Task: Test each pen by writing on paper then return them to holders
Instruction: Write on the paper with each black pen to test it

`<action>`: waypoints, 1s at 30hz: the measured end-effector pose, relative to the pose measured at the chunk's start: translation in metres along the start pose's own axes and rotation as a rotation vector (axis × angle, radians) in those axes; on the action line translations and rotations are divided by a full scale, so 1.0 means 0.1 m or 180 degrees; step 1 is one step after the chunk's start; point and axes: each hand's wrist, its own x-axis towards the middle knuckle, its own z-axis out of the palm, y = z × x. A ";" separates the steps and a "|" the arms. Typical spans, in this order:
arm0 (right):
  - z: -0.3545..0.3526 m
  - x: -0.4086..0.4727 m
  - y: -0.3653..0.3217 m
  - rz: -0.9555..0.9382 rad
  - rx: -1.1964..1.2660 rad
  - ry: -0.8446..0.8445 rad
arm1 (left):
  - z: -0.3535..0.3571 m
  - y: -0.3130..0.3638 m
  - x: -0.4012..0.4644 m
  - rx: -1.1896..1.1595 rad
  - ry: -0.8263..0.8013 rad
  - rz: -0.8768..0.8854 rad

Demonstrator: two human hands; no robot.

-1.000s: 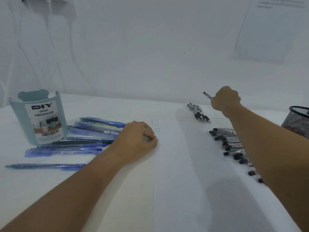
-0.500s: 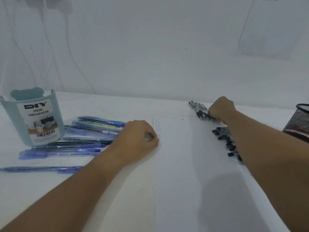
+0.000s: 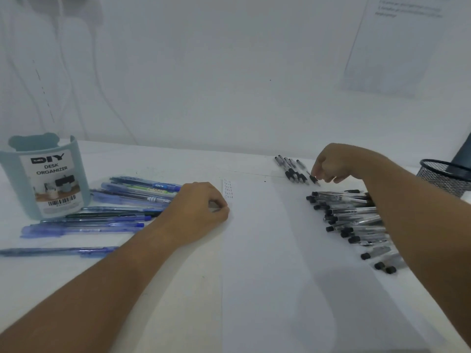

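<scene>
Centrally, a white paper sheet [image 3: 267, 263] lies on the table [image 3: 165, 161], small writing at its top-left corner. At far left stands a teal desk organizer [image 3: 43, 179]; its contents cannot be seen, and blue pens [image 3: 107, 212] lie loose beside it. A black mesh holder [image 3: 446, 174] sits far right, interior hidden, near a heap of black pens [image 3: 356, 217]. The left hand [image 3: 196, 207], fingers curled, presses the sheet's edge. The right hand [image 3: 334, 164] pinches one black pen [image 3: 314, 179] in a short row.
</scene>
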 end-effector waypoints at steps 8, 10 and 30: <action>0.07 -0.06 0.06 0.0087 -0.0442 0.0187 | -0.01 0.02 -0.02 -0.0065 -0.0010 -0.0036; 0.19 -0.01 0.08 0.0057 -0.0576 0.0347 | -0.01 0.01 -0.03 -0.0065 0.0002 -0.0024; 0.00 -0.16 0.02 -0.0080 -0.0372 -0.0145 | 0.02 0.00 0.00 -0.0002 0.0066 0.0028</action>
